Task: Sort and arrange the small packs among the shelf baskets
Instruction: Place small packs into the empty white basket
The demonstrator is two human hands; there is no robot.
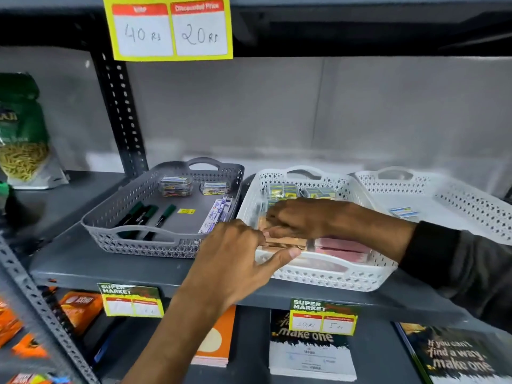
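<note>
Head view, stock on one dark grey shelf [83,261], largest first. Baskets: three, side by side, lattice-walled with cut-out handles; one grey basket [155,189] on the left, one white basket [327,275] in the middle, a second white basket [471,200] on the right. Grey basket holds three dark markers [144,214], two clear plastic boxes [176,185], a bundle of pens in white wrappers [216,214] and one yellow tag [186,211]. Middle basket holds the small packs: tan packs [285,242] and pink packs [343,246] laid flat in rows at the front, yellow-labelled packs [284,189] at the back; exact counts are blurred. Right basket holds one pale blue pack [404,212]. Hands: two, both over the middle basket. Right hand [302,217] lies palm down, fingers curled onto the tan packs. Left hand [235,259] is loosely open, fingertips at the tan packs, thumb touching the basket's front rim; whether either actually grasps a pack cannot be told.
</note>
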